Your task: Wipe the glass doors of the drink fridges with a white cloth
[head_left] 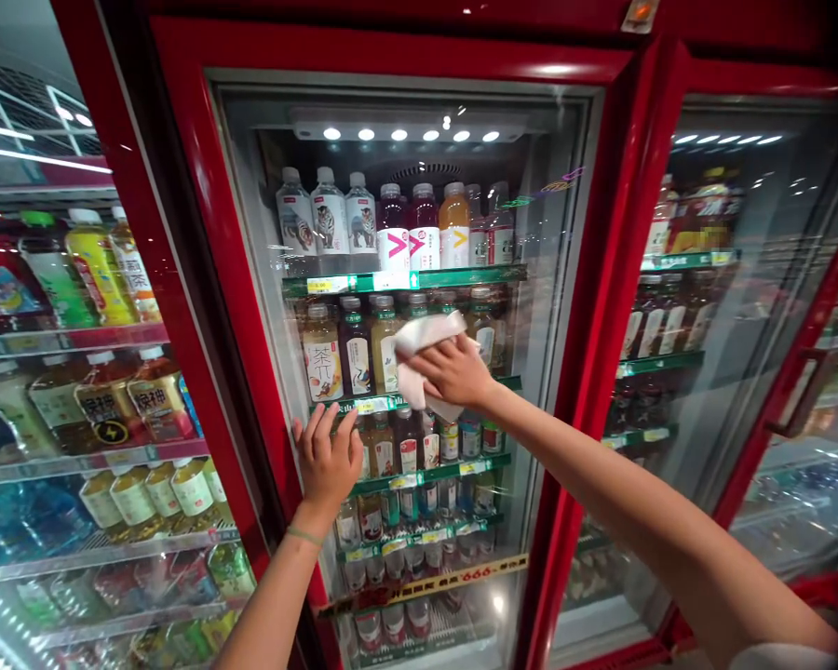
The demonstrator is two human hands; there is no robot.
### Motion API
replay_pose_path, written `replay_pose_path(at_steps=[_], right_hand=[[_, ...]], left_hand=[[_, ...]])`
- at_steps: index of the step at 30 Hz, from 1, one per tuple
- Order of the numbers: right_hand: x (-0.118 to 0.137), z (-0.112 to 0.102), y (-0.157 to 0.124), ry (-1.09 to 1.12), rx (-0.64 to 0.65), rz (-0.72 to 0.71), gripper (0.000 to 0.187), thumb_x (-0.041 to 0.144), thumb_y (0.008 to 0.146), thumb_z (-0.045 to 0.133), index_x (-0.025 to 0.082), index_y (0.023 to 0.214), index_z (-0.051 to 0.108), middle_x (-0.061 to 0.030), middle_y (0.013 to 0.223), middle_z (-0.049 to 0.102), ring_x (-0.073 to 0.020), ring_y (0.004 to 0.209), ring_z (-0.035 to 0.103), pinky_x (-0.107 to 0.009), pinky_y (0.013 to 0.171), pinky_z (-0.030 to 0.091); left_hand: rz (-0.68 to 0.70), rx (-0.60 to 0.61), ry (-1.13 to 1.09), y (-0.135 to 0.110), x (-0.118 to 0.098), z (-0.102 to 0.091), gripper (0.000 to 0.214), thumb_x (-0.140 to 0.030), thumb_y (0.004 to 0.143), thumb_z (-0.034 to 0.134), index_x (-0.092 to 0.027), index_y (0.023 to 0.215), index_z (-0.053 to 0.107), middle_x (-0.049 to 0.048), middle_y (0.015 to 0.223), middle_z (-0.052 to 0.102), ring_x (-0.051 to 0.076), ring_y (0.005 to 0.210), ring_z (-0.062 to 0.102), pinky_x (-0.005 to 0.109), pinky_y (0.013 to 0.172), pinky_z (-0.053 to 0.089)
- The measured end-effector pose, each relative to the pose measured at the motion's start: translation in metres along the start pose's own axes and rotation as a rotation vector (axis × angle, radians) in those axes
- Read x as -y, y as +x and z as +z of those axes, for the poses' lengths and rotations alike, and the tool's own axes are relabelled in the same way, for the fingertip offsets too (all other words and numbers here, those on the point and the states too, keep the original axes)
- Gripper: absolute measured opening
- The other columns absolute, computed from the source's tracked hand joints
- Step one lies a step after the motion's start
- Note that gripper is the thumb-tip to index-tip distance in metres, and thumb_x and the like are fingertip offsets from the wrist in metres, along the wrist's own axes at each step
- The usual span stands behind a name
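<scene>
A red-framed fridge door [251, 307] with a glass pane [531, 372] stands in front of me, shelves of drink bottles [353, 349] behind it. My right hand [453, 372] presses a white cloth [423, 358] flat against the glass at mid height, fingers closed over the cloth. My left hand [328, 456] rests open on the glass close to the door's left frame, fingers spread upward, a thin band on its wrist.
Another fridge with an open or glassless front [76, 372] full of bottles stands at the left. A second red glass door [726, 372] with a handle [810, 381] is at the right. Lights [409, 135] shine at the top inside.
</scene>
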State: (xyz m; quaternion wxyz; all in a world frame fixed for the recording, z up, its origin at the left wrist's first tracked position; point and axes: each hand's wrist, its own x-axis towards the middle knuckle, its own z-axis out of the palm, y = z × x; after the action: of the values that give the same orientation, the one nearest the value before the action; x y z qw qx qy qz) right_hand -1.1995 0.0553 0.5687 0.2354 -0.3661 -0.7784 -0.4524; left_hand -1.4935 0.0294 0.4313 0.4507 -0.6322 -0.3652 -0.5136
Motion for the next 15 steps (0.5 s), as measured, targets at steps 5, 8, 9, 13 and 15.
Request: replay_pose_path(at_steps=[5,8,9,13,15], right_hand=[[-0.05,-0.001,-0.029,-0.039,-0.089,0.273,0.049,0.039,0.094,0.046,0.025,0.137,0.063,-0.0121,0.121,0.068,-0.0353,0.115,0.049,-0.054,0.104,0.033],[-0.066,-0.002,-0.044,-0.117,-0.175,0.54,0.055,0.04,0.092,0.047,0.019,0.142,0.059,-0.0163,0.124,0.065,-0.0404,0.118,0.046,-0.06,0.106,0.029],[-0.068,-0.003,-0.048,-0.108,-0.135,0.465,0.056,0.043,0.091,0.048,0.022,0.142,0.059,-0.0149,0.124,0.065,-0.0395,0.117,0.047,-0.06,0.106,0.029],[-0.085,-0.008,-0.061,-0.043,0.048,0.124,0.046,0.045,0.094,0.047,0.03,0.135,0.064,-0.0093,0.116,0.068,-0.0336,0.109,0.049,-0.053,0.105,0.032],[-0.095,-0.01,-0.067,-0.094,-0.019,0.355,0.049,0.042,0.095,0.045,0.024,0.137,0.063,-0.0126,0.115,0.067,-0.036,0.112,0.048,-0.055,0.105,0.031]], left_hand=[[-0.006,-0.028,-0.029,0.025,-0.029,0.015,0.042,-0.017,0.087,0.066,-0.02,0.129,0.064,0.0151,0.13,0.061,0.032,0.139,0.048,0.057,0.124,0.03],[-0.007,-0.028,-0.056,0.039,-0.052,0.028,0.044,-0.015,0.087,0.066,-0.02,0.131,0.063,0.0156,0.131,0.06,0.032,0.14,0.048,0.057,0.123,0.032],[0.009,-0.023,-0.068,0.043,-0.06,0.032,0.045,-0.015,0.086,0.067,-0.02,0.131,0.063,0.0154,0.131,0.06,0.032,0.139,0.048,0.057,0.123,0.031],[0.06,-0.032,-0.106,0.06,-0.089,0.045,0.049,-0.016,0.086,0.067,-0.022,0.135,0.061,0.0142,0.131,0.06,0.032,0.14,0.048,0.056,0.125,0.029],[0.05,-0.053,-0.115,0.069,-0.1,0.049,0.05,-0.017,0.086,0.068,-0.021,0.135,0.061,0.0148,0.131,0.06,0.032,0.14,0.047,0.057,0.125,0.029]])
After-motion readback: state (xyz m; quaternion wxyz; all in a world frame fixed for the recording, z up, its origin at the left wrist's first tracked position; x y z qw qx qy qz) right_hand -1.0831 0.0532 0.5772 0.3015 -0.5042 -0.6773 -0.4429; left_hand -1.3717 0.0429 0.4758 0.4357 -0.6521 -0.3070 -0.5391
